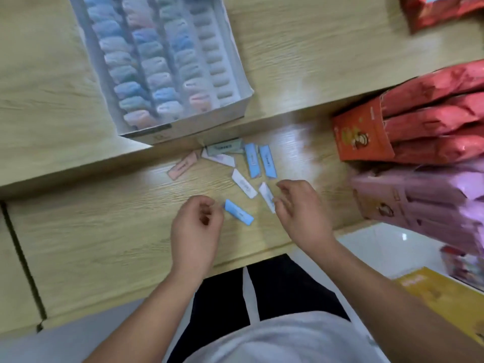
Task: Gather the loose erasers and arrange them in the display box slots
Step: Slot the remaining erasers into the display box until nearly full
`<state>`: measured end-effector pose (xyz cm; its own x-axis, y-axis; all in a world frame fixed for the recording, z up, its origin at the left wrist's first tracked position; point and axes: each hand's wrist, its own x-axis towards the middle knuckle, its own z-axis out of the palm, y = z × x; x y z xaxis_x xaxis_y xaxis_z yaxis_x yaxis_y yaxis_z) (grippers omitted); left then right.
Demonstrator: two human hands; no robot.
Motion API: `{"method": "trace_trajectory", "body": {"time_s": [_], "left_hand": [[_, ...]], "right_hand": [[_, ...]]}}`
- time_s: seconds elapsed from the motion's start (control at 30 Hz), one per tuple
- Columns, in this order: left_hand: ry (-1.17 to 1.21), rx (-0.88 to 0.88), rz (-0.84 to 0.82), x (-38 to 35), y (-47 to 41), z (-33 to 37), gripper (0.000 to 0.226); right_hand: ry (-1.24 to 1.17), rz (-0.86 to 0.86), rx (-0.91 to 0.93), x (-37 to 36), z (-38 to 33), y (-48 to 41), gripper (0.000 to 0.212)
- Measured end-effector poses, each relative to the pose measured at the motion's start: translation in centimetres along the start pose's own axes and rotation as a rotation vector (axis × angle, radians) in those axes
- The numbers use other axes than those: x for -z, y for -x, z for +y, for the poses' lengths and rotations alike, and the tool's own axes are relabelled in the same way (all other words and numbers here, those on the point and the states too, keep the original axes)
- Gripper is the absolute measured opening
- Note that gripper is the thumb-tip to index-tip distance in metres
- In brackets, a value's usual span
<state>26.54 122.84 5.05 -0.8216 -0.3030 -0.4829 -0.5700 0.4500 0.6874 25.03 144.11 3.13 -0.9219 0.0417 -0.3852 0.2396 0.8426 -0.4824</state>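
Observation:
Several loose erasers lie on the lower wooden shelf (104,231): a pink one (182,165), a green one (225,147), two blue ones (251,160) side by side, white ones (244,183) and a blue one (239,212) nearest me. The white display box (183,132) stands on the upper shelf, its rows mostly filled with pastel erasers. My left hand (197,226) hovers just left of the near blue eraser, fingers loosely curled and holding nothing. My right hand (301,208) hangs over a white eraser (267,196), fingers curled beside it; whether it touches is unclear.
Red snack packs (432,111) in an orange carton and pink packs (424,197) stand at the right. A red bag (442,11) lies at the top right. A yellow box (440,297) sits lower right. The image is motion-blurred.

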Motion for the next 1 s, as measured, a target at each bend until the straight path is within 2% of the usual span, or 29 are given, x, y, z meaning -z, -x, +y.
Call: {"method": "trace_trajectory", "body": {"time_s": [0.1, 0.23, 0.37, 0.47, 0.57, 0.7, 0.77, 1.0], "left_hand": [[-0.073, 0.229, -0.021, -2.8, 0.0, -1.4, 0.025], [-0.283, 0.265, 0.011, -4.9, 0.0, -0.5, 0.049], [-0.345, 0.234, 0.019, -5.7, 0.2, 0.3, 0.042], [-0.333, 0.232, 0.006, -5.7, 0.0, 0.3, 0.025], [-0.297, 0.172, 0.003, -5.1, -0.4, 0.3, 0.013], [-0.258, 0.019, -0.042, -3.5, -1.1, 0.9, 0.008], [-0.227, -0.088, -0.044, -2.3, -1.4, 2.0, 0.009], [0.078, -0.371, 0.048, 2.4, -0.7, 8.3, 0.016]], "right_hand": [[0.001, -0.004, -0.069, -2.4, 0.5, 0.6, 0.042], [0.046, 0.054, -0.067, -3.5, -0.1, -0.3, 0.042], [0.052, 0.078, -0.05, -3.7, -0.7, -0.9, 0.032], [0.018, 0.069, -0.054, -3.7, -0.8, -0.7, 0.022], [-0.088, 0.036, -0.064, -3.2, -0.8, -0.8, 0.014], [-0.297, -0.038, -0.096, -1.2, -1.6, -1.1, 0.026], [-0.374, -0.02, -0.065, 0.4, -2.7, -1.3, 0.032], [-0.621, 0.108, 0.093, 7.9, -9.0, -2.2, 0.023]]}}
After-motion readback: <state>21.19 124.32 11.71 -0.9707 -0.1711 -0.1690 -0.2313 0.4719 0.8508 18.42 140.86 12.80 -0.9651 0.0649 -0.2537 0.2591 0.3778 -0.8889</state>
